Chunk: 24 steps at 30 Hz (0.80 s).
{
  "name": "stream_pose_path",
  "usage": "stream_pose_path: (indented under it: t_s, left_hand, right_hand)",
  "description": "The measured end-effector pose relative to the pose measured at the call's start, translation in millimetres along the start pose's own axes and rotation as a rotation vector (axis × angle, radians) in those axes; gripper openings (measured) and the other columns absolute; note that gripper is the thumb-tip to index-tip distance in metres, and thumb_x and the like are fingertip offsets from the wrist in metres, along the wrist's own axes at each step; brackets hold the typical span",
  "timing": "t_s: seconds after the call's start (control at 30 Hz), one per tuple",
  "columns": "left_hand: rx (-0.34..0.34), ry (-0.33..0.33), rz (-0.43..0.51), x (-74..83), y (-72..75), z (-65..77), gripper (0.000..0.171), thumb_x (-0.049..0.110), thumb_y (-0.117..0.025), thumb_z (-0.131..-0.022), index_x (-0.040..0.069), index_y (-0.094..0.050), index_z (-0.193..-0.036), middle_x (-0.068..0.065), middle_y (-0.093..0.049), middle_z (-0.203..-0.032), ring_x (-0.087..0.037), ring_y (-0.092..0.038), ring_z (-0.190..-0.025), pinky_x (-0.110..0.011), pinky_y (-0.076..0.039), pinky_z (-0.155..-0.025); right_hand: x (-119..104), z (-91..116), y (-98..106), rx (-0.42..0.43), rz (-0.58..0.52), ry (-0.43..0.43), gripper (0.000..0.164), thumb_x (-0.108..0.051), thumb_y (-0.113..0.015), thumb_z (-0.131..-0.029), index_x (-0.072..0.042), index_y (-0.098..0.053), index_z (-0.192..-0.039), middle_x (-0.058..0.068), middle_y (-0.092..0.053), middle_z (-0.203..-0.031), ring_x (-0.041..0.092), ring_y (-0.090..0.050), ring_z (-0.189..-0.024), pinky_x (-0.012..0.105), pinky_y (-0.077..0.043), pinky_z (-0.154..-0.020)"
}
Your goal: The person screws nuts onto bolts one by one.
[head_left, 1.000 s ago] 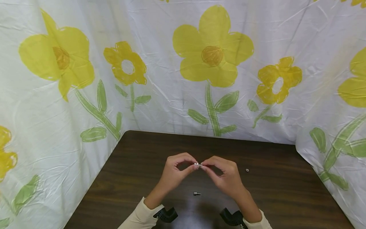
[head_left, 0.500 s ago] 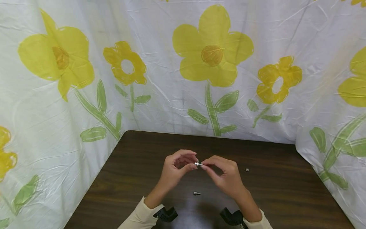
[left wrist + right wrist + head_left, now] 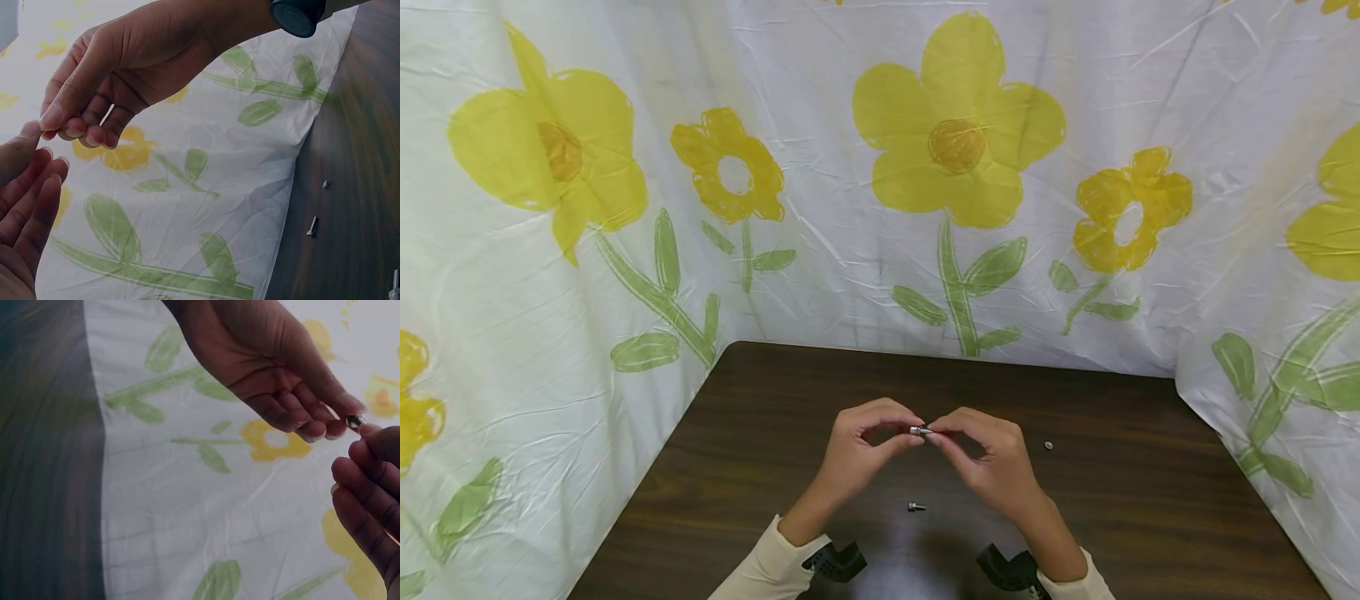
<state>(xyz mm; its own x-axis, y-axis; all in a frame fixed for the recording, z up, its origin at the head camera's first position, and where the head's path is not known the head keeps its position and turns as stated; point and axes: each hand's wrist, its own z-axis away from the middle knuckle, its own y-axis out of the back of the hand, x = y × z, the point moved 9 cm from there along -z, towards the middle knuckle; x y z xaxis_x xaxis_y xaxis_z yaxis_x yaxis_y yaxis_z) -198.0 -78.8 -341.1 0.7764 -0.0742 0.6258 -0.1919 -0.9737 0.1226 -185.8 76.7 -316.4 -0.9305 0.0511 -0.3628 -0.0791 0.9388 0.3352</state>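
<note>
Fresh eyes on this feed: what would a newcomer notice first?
The large yellow flower, top centre on the white cloth beyond the dark table. Then the left hand and right hand, pinching a small metal piece between them over the table. A loose bolt lies nearer the person.

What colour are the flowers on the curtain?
Yellow flowers, some with orange centres, best in head view.

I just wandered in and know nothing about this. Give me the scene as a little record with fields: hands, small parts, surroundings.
Left hand: pinches the wider end of the held bolt
Right hand: pinches its thinner end
Loose bolt, head view: lies on the table, nearer the person than the hands
Nut: on the table, right of the right hand
Table: dark wood grain
Backdrop: white cloth, yellow flowers
Unclear: whether a nut sits on the held bolt
</note>
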Motion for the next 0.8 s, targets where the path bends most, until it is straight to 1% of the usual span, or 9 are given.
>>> stream_pose_path:
  t_s: [0.1,0.17,0.3,0.37,0.43,0.67,0.77,0.8]
  left_hand:
    - [0.01,0.012,-0.024,2.6,0.8,-1.3,0.031,-0.023,-0.076,-0.075,-0.002,-0.074,-0.098,-0.015,-0.072,-0.091,-0.02,-0.069,-0.082,-0.031,-0.061,-0.071]
    - [0.015,0.021,-0.033,6.0,0.8,-2.7,0.029,-0.022,-0.076,-0.076,-0.003,-0.074,-0.097,-0.015,-0.072,-0.09,-0.02,-0.069,-0.082,-0.031,-0.061,-0.071]
    - [0.018,0.041,-0.034,15.8,-0.2,-6.6,0.022,-0.02,-0.076,-0.078,-0.006,-0.073,-0.095,-0.016,-0.072,-0.088,-0.018,-0.069,-0.082,-0.031,-0.061,-0.072]
    - [0.022,0.051,-0.037,17.7,0.2,-7.6,0.019,-0.018,-0.076,-0.079,-0.007,-0.073,-0.096,-0.017,-0.073,-0.089,-0.017,-0.07,-0.082,-0.031,-0.061,-0.072]
    - [0.027,0.053,-0.038,17.0,1.1,-7.5,0.018,-0.016,-0.076,-0.081,-0.008,-0.072,-0.097,-0.018,-0.073,-0.089,-0.018,-0.071,-0.082,-0.032,-0.061,-0.072]
    - [0.046,0.034,-0.049,-2.6,6.8,-0.3,0.019,-0.014,-0.077,-0.081,-0.003,-0.075,-0.096,-0.015,-0.074,-0.088,-0.022,-0.072,-0.077,-0.038,-0.062,-0.069]
    - [0.042,0.047,-0.047,-5.8,7.1,0.9,0.018,-0.011,-0.077,-0.082,-0.002,-0.076,-0.097,-0.013,-0.075,-0.089,-0.024,-0.072,-0.078,-0.039,-0.062,-0.071]
    - [0.043,0.055,-0.047,-6.4,7.1,1.1,0.017,-0.01,-0.078,-0.082,-0.001,-0.077,-0.097,-0.013,-0.075,-0.089,-0.025,-0.072,-0.079,-0.039,-0.062,-0.072]
  right_hand:
    - [0,0,0,0.001,0.002,0.001,0.03,0.013,-0.081,-0.075,-0.005,-0.074,-0.098,0.006,-0.074,-0.088,0.017,-0.071,-0.076,0.027,-0.058,-0.067]
    - [0,0,0,0.002,0.003,0.002,0.032,0.015,-0.081,-0.073,-0.005,-0.074,-0.098,0.005,-0.074,-0.088,0.017,-0.071,-0.076,0.027,-0.058,-0.067]
    - [0,1,0,0.002,0.004,0.0,0.032,0.014,-0.081,-0.074,-0.005,-0.074,-0.098,0.005,-0.074,-0.089,0.017,-0.071,-0.076,0.028,-0.058,-0.067]
    - [1,0,0,0.004,0.009,-0.004,0.032,0.014,-0.081,-0.074,-0.005,-0.074,-0.098,0.005,-0.074,-0.089,0.017,-0.071,-0.076,0.028,-0.058,-0.066]
    - [2,0,0,0.008,0.018,-0.011,0.034,0.015,-0.082,-0.072,-0.006,-0.074,-0.098,0.005,-0.074,-0.089,0.017,-0.071,-0.076,0.029,-0.058,-0.066]
    - [6,1,1,0.016,0.06,-0.044,0.039,0.017,-0.083,-0.068,-0.008,-0.075,-0.098,0.002,-0.075,-0.089,0.015,-0.072,-0.076,0.026,-0.059,-0.067]
    - [8,1,2,0.014,0.07,-0.057,0.037,0.015,-0.083,-0.07,-0.009,-0.075,-0.097,0.002,-0.075,-0.089,0.014,-0.072,-0.076,0.026,-0.059,-0.067]
    - [9,2,2,0.01,0.068,-0.065,0.035,0.013,-0.083,-0.072,-0.01,-0.076,-0.097,0.002,-0.075,-0.089,0.014,-0.072,-0.076,0.026,-0.058,-0.067]
